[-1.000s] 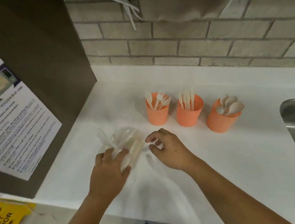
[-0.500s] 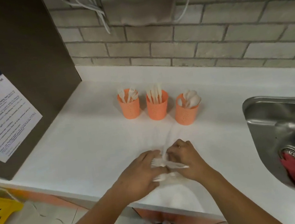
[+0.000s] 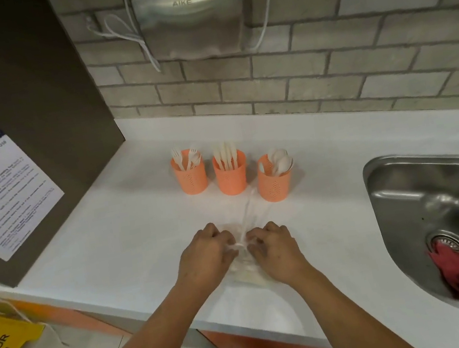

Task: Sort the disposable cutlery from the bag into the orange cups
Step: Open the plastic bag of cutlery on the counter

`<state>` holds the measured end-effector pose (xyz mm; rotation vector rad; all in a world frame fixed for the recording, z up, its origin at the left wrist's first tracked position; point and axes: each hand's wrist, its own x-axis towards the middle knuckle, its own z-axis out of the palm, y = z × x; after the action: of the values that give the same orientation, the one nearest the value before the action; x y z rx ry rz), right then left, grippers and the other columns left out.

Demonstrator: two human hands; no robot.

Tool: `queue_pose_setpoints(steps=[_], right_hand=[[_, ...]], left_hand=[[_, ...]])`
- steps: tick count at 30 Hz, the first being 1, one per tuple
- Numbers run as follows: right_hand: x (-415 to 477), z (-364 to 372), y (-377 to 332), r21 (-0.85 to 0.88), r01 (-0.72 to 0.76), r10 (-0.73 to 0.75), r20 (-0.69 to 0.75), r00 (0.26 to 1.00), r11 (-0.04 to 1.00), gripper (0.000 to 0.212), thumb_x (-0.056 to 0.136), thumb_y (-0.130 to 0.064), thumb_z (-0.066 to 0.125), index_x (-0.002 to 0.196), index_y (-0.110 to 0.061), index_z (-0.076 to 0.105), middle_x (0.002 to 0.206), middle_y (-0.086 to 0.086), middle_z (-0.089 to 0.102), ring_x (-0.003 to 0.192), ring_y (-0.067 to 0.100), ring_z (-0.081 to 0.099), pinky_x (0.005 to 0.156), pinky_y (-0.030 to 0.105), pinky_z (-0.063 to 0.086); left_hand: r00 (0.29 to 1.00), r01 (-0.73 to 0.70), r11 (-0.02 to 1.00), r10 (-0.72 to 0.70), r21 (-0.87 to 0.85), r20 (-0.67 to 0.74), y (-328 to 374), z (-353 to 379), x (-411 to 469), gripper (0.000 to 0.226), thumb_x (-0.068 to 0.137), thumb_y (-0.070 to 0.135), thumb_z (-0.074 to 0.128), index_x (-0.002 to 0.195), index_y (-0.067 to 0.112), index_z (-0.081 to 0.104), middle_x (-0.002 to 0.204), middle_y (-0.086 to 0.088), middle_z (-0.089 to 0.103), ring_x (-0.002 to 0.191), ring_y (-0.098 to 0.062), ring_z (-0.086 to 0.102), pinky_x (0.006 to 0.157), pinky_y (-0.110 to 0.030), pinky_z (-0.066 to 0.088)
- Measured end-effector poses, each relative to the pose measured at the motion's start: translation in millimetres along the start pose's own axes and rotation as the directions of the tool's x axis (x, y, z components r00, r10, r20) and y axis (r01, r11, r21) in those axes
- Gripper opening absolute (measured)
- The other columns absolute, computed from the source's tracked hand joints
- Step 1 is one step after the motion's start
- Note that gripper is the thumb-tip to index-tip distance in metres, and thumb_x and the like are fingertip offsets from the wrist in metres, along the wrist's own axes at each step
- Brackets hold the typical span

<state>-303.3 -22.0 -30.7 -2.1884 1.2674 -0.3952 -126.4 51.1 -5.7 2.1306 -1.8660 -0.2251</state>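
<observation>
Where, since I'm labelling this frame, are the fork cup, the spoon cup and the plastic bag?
fork cup (image 3: 191, 180): head view, front wall of the leftmost orange cup.
spoon cup (image 3: 274, 187): head view, front wall of the rightmost orange cup.
plastic bag (image 3: 245, 267): head view, crumpled clear film at its middle.

Clear crinkled plastic bag (image 3: 242, 250), perforated matt plastic cups (image 3: 230, 173), brushed-metal sink (image 3: 407, 189)

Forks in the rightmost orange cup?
No, the rightmost orange cup holds spoons; the forks stand in the leftmost orange cup.
</observation>
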Motion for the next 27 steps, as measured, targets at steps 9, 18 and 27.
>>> queue_pose_setpoints(steps=[9, 18, 27], right_hand=[[38, -2, -10, 0.169, -0.002, 0.022, -0.118, 0.993, 0.986, 0.022, 0.083, -0.003, 0.069, 0.081, -0.023, 0.060, 0.086, -0.002, 0.055, 0.072, 0.011, 0.055, 0.069, 0.018, 0.045], [51, -10, 1, 0.345, -0.144, 0.250, -0.284, 0.926, 0.927, 0.009, 0.092, -0.005, 0.059, 0.091, -0.013, 0.061, 0.082, -0.004, 0.061, 0.072, 0.010, 0.055, 0.064, 0.019, 0.039], [59, 8, -20, 0.285, -0.103, 0.162, -0.192, 0.968, 0.953, 0.007, 0.092, -0.021, 0.067, 0.098, -0.023, 0.064, 0.089, 0.002, 0.057, 0.078, 0.015, 0.055, 0.070, 0.020, 0.041]], left_hand=[[0.992, 0.068, 0.995, -0.075, -0.072, -0.100, 2, -3, 39, 0.013, 0.094, 0.025, 0.067, 0.101, 0.015, 0.071, 0.111, -0.003, 0.057, 0.098, -0.023, 0.060, 0.075, -0.041, 0.058], [0.937, 0.223, 0.865, -0.317, -0.449, -0.145, -33, -28, 60, 0.007, 0.095, 0.020, 0.068, 0.093, 0.018, 0.062, 0.097, 0.006, 0.070, 0.081, -0.013, 0.066, 0.075, -0.033, 0.053], [0.992, 0.087, 0.949, -0.110, -0.303, -0.060, -35, -24, 69, 0.010, 0.093, 0.030, 0.071, 0.092, 0.020, 0.068, 0.077, 0.003, 0.069, 0.076, -0.021, 0.066, 0.066, -0.034, 0.053]])
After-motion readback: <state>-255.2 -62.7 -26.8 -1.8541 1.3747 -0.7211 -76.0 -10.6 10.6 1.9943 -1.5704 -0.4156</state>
